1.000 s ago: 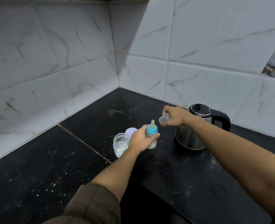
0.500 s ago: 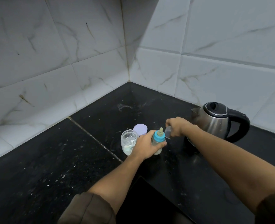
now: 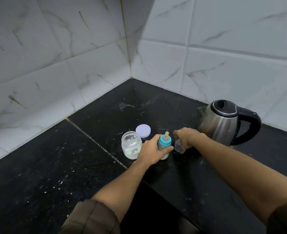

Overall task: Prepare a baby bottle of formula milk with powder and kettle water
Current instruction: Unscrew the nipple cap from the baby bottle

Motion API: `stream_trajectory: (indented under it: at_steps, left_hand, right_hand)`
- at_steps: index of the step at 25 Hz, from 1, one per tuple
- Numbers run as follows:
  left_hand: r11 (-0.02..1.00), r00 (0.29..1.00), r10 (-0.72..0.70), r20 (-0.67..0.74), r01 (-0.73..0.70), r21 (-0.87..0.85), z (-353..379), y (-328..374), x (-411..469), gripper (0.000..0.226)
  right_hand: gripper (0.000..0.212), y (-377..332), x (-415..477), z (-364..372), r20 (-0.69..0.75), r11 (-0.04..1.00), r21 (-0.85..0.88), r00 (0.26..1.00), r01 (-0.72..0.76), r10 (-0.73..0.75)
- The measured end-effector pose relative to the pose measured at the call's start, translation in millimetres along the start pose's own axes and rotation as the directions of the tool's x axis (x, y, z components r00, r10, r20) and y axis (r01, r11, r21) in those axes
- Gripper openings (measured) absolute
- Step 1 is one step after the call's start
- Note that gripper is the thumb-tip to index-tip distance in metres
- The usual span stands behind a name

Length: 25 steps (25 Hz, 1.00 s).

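- Two grips are reaching out over the black worktop (image 3: 55,166), both occupied
- left grip (image 3: 150,150) is grasping the baby bottle (image 3: 163,153), fingers and thumb curling round its body below the blue collar (image 3: 164,142)
- baby bottle is standing upright on the worktop near the middle of the view, teat (image 3: 166,135) pointing up, pale milky fill showing in the lower part
- right grip (image 3: 188,138) is clenching on a clear cap (image 3: 177,146), holding it low and just right of the bottle
- cap is sitting beside the collar, apart from the teat; cannot tell whether it is touching the worktop
- clear jar (image 3: 131,146) is standing open just left of the left grip, white powder lying in the bottom; cannot tell whether the hand is touching it
- lilac lid (image 3: 143,130) is lying flat on the worktop right behind the jar
- steel kettle (image 3: 218,124) is standing behind and to the right of the right grip, near the right-hand wall, black lid sitting down on top, black handle facing right, spout facing left
- white specks are lying scattered across the worktop, thickest on the near left slab
- marbled white tiles (image 3: 71,48) are covering both walls, meeting in the corner behind the things
- brown sleeve (image 3: 92,217) is showing at the bottom edge on the left arm, forearms bare
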<state>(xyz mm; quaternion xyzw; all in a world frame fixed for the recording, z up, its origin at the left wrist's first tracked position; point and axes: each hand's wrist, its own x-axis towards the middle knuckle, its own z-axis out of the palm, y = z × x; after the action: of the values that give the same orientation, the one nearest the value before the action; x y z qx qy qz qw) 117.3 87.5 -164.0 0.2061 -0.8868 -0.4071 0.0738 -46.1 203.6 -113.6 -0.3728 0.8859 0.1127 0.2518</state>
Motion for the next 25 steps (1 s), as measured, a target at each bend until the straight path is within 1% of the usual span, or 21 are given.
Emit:
stream_trajectory:
  at_steps: [2, 4, 5, 7, 9, 12, 15, 17, 20, 23, 25]
  left_hand:
    - [1.0, 1.0, -0.006, -0.016, 0.006, 0.003, 1, 0, -1, 0.063]
    - [1.0, 1.0, -0.012, -0.017, 0.013, 0.009, 2, 2, -1, 0.064]
    - [1.0, 1.0, -0.017, -0.019, 0.017, 0.013, 3, 4, -1, 0.065]
    - [0.999, 0.999, -0.023, -0.032, 0.024, 0.029, 3, 9, -2, 0.066]
    - [0.998, 0.999, -0.028, -0.04, 0.03, 0.049, 2, 13, -4, 0.067]
    - [0.997, 0.999, -0.034, -0.038, 0.036, 0.066, 2, 17, -4, 0.065]
    - [0.997, 0.999, -0.019, -0.034, 0.022, 0.074, 3, 21, -4, 0.065]
    - [0.997, 0.999, -0.017, -0.04, 0.019, 0.068, 6, 22, -6, 0.066]
    - [0.998, 0.999, -0.024, -0.048, 0.026, 0.05, 7, 19, -7, 0.068]
    - [0.999, 0.999, -0.009, -0.039, 0.011, 0.048, 6, 15, -5, 0.06]
    - [0.998, 1.0, 0.002, -0.029, 0.0, 0.058, 7, 15, -4, 0.057]
  right_hand:
    - [0.067, 3, -3, -12, -0.055, 0.998, 0.05, 0.998, 0.032, -0.029]
    - [0.056, 5, -11, -29, -0.116, 0.978, 0.196, 0.992, 0.07, -0.047]
    - [0.05, 4, -17, -37, -0.131, 0.959, 0.269, 0.99, 0.091, -0.057]
    - [0.041, -4, -29, -47, -0.137, 0.937, 0.324, 0.986, 0.133, -0.093]
    - [0.039, -14, -38, -49, -0.118, 0.936, 0.31, 0.984, 0.164, -0.133]
    - [0.041, -25, -49, -40, -0.11, 0.955, 0.238, 0.981, 0.179, -0.157]
    - [0.05, -26, -56, -33, -0.158, 0.975, 0.157, 0.978, 0.16, -0.135]
    - [0.05, -24, -56, -29, -0.195, 0.98, 0.12, 0.972, 0.158, -0.133]
    - [0.043, -22, -58, -27, -0.221, 0.976, 0.144, 0.966, 0.166, -0.132]
    - [0.047, -20, -57, -22, -0.278, 0.987, 0.102, 0.956, 0.125, -0.093]
    - [0.051, -20, -54, -19, -0.266, 0.988, 0.123, 0.962, 0.09, -0.054]
